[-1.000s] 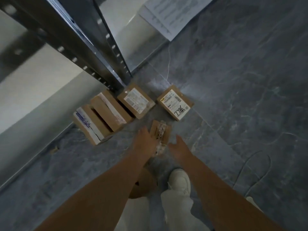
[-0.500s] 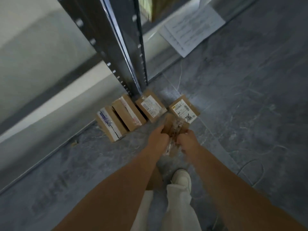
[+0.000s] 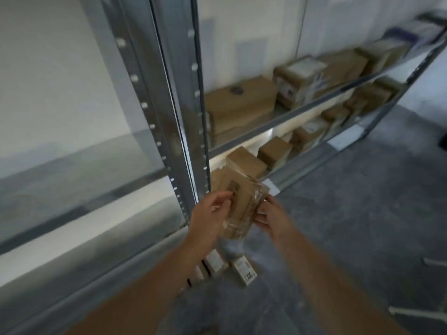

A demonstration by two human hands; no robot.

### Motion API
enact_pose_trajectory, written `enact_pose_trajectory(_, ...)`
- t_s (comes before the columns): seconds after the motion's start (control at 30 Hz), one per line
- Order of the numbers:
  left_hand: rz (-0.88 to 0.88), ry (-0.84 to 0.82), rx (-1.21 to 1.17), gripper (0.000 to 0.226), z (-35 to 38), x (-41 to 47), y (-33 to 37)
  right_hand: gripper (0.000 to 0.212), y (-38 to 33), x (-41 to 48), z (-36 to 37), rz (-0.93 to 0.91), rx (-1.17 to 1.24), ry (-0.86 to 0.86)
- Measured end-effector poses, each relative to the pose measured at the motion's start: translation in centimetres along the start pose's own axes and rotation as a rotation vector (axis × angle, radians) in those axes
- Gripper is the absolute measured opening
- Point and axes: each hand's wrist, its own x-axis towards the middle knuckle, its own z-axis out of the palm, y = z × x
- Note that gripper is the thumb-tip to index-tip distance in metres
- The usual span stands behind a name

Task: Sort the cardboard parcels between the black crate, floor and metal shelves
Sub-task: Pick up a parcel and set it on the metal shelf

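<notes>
Grey stone floor (image 3: 350, 238) and tall galvanised metal shelves (image 3: 278, 126) are shown. The small tape-wrapped brown cardboard parcel (image 3: 242, 204), which lay on the floor 1 second ago, has been lifted. It is now gripped on both sides by the left hand (image 3: 208, 216) and the right hand (image 3: 271, 218), centre frame. Shelving at 1 o'clock is judged next. Other labelled cardboard parcels (image 3: 244, 272) are left on the floor at 6 o'clock.

My L hand (image 3: 210, 213) & R hand (image 3: 274, 220) are bare, forearms bare too, right down to the lower edge of view. Fingers (image 3: 221, 196) blurred, so finer detail isn't readable.
</notes>
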Motion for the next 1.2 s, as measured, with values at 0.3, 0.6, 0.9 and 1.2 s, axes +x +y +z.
enact_pose_trajectory(0.3,0.152,0.177,-0.004,0.027,-4.6,-5.1,12.9,0.031,-8.8,-9.7,0.4,-0.172,0.203,-0.270)
enact_pose_trajectory(0.6,0.171,0.360,-0.155,0.045,-11.5,-11.4,15.6,0.054,-12.7,-16.0,7.1,-0.228,-0.105,-0.555)
enact_pose_trajectory(0.9,0.168,0.579,-0.231,0.041,-23.4,-20.3,13.2,0.064,-11.3,-23.6,18.4,-0.239,-0.401,-0.744)
enact_pose_trajectory(1.2,0.189,0.628,-0.213,0.047,-39.5,-34.3,6.6,0.031,-3.2,-35.6,32.0,-0.310,-0.432,-0.819)
